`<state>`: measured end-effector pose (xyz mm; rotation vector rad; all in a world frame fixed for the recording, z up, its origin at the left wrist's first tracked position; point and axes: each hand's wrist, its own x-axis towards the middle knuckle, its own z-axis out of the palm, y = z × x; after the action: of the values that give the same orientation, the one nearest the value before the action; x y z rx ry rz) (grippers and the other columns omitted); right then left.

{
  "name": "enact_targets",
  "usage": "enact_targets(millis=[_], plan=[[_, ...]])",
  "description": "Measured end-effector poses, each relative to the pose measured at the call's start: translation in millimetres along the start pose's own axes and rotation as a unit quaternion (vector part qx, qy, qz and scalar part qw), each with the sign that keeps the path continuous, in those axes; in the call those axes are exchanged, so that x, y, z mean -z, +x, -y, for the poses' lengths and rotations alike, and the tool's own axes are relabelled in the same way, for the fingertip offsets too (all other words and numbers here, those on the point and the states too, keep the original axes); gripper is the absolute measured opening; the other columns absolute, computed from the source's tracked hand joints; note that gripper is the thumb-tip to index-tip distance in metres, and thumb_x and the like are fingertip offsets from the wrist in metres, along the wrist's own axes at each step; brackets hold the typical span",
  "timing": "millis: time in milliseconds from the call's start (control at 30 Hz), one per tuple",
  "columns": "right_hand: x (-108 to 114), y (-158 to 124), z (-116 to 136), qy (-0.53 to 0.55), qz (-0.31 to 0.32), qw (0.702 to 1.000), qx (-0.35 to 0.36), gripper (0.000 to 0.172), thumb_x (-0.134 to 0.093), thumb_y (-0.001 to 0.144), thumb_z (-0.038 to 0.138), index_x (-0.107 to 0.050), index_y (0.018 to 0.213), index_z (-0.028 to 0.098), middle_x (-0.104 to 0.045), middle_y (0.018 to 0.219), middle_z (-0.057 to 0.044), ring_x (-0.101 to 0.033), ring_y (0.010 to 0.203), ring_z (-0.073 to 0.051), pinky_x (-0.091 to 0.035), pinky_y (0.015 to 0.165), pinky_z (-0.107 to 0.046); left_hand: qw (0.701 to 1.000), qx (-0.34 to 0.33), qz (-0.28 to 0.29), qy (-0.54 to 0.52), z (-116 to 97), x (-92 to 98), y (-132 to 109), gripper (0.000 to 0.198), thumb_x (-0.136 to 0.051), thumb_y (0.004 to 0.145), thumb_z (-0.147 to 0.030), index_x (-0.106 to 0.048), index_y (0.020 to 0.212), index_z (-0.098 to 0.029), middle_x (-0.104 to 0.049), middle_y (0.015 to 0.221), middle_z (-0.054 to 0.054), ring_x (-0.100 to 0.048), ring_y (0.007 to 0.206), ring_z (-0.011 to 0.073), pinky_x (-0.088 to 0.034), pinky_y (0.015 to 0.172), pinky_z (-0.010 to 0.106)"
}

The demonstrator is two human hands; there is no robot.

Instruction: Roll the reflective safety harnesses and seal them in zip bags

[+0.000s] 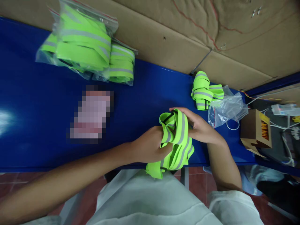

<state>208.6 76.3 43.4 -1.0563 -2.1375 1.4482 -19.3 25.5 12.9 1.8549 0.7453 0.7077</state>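
— Where is the green strap bundle [181, 151] held?

— It is held between both hands, above the near edge of the blue table [145, 97]. Its lower end is seen past that edge, against the pale clothing [150, 200] of the wearer.

— How is it gripped by the left hand [151, 145]?

— One side is clasped, with the thumb laid against the straps; the fingertips are hidden among the loops, so their exact placing cannot be told.

— And by the right hand [199, 127]?

— The upper loops are grasped from the opposite side, with a finger reached along the top. The other fingers are partly covered.

— How are the straps marked?

— Each green band is lined with a grey stripe.

— What is found beyond the right hand?

— Loose strap rolls [201, 86] are set by the cardboard panels [152, 34], with a clear plastic bag [226, 106] crumpled just beside them. A cardboard box [250, 128] is placed farther right.

— And on the left side?

— More green straps are packed in a large filled bag [83, 47] and a smaller filled bag [122, 64]. Nearer, a pinkish item [91, 114] is masked by pixels and cannot be made out.
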Motion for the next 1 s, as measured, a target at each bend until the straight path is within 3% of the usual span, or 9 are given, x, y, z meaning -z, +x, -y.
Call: enact_targets(millis=[133, 233, 300, 400, 467, 533, 667, 900, 1000], plan=[[-3.1, 2.1, -6.6, -0.049, -0.150, 0.987, 0.027, 0.035, -0.070, 0.087, 0.014, -0.069, 0.120, 0.026, -0.077, 0.110, 0.001, -0.075, 0.099, -0.019, -0.061, 0.088, -0.030, 0.998, 0.057, 0.025, -0.028, -7.7, 7.5, 3.5, 0.044, -0.045, 0.103, -0.046, -0.069, 0.082, -0.015, -0.075, 0.080, 0.004, -0.069, 0.074, 0.0157, -0.048, 0.072, 0.025], [-0.2, 2.8, -11.2, -0.100, -0.233, 0.966, 0.059, 0.037, -0.066, 0.085, 0.009, -0.071, 0.118, 0.025, -0.078, 0.109, 0.002, -0.075, 0.097, -0.018, -0.060, 0.087, -0.029, 0.982, 0.188, 0.025, -0.007, -12.4, 16.0, 7.4, 0.071, -0.033, 0.104, -0.061, -0.062, 0.058, -0.016, -0.063, 0.053, 0.003, -0.061, 0.054, 0.0138, -0.042, 0.061, 0.026], [1.3, 2.6, -12.5, -0.127, -0.267, 0.953, 0.068, 0.040, -0.066, 0.084, 0.009, -0.070, 0.120, 0.026, -0.078, 0.112, 0.001, -0.075, 0.100, -0.019, -0.059, 0.090, -0.031, 0.969, 0.241, 0.033, 0.035, -12.2, 21.6, 9.4, 0.071, -0.032, 0.104, -0.059, -0.063, 0.057, -0.017, -0.064, 0.053, 0.004, -0.064, 0.055, 0.0164, -0.043, 0.063, 0.028], [1.0, 1.4, -10.6, -0.159, -0.272, 0.946, 0.080, 0.043, -0.067, 0.084, 0.009, -0.069, 0.123, 0.026, -0.077, 0.114, 0.001, -0.075, 0.102, -0.020, -0.059, 0.090, -0.031, 0.969, 0.232, -0.010, 0.083, -8.0, 28.0, 10.1, 0.043, -0.046, 0.102, -0.051, -0.075, 0.113, -0.020, -0.079, 0.092, 0.005, -0.074, 0.082, 0.0231, -0.050, 0.075, 0.031], [-0.5, 0.3, -7.3, -0.174, -0.252, 0.948, 0.094, 0.044, -0.065, 0.084, 0.008, -0.068, 0.124, 0.027, -0.078, 0.114, 0.001, -0.075, 0.101, -0.019, -0.059, 0.088, -0.029, 0.973, 0.190, -0.096, 0.088, -5.1, 30.8, 9.2, 0.062, -0.061, 0.096, -0.048, -0.050, 0.151, -0.023, -0.074, 0.127, 0.007, -0.073, 0.105, 0.0250, -0.054, 0.086, 0.033], [-2.7, -0.7, -3.6, -0.185, -0.233, 0.948, 0.109, 0.044, -0.064, 0.085, 0.007, -0.068, 0.124, 0.027, -0.078, 0.115, 0.001, -0.075, 0.101, -0.019, -0.060, 0.086, -0.028, 0.974, 0.131, -0.170, 0.071, -3.6, 32.5, 8.1, 0.078, -0.071, 0.091, -0.045, -0.038, 0.158, -0.022, -0.066, 0.141, 0.009, -0.070, 0.116, 0.0229, -0.055, 0.095, 0.031], [-8.5, -1.4, 1.6, -0.222, -0.223, 0.940, 0.135, 0.045, -0.062, 0.085, 0.009, -0.067, 0.126, 0.027, -0.077, 0.118, 0.000, -0.075, 0.102, -0.021, -0.060, 0.089, -0.031, 0.976, 0.059, -0.193, 0.086, -4.0, 32.1, 7.8, 0.042, -0.070, 0.094, -0.038, -0.066, 0.131, -0.018, -0.074, 0.123, 0.006, -0.070, 0.109, 0.0182, -0.053, 0.100, 0.028], [-19.2, 0.2, 3.3, -0.335, -0.272, 0.897, 0.098, 0.041, -0.056, 0.089, 0.014, -0.067, 0.125, 0.029, -0.077, 0.116, -0.004, -0.074, 0.106, -0.027, -0.058, 0.092, -0.041, 0.973, 0.122, -0.149, 0.123, -2.5, 30.4, 9.0, 0.025, -0.048, 0.102, -0.025, -0.069, 0.113, -0.017, -0.075, 0.108, 0.006, -0.069, 0.098, 0.0197, -0.047, 0.085, 0.030], [-25.5, 1.1, 4.9, -0.386, -0.273, 0.876, 0.094, 0.038, -0.053, 0.090, 0.016, -0.066, 0.124, 0.026, -0.077, 0.114, -0.006, -0.073, 0.103, -0.028, -0.056, 0.091, -0.043, 0.977, 0.150, -0.134, 0.065, -2.1, 31.8, 10.6, 0.021, -0.050, 0.099, -0.027, -0.069, 0.102, -0.018, -0.072, 0.097, 0.003, -0.065, 0.083, 0.0162, -0.042, 0.072, 0.026]])
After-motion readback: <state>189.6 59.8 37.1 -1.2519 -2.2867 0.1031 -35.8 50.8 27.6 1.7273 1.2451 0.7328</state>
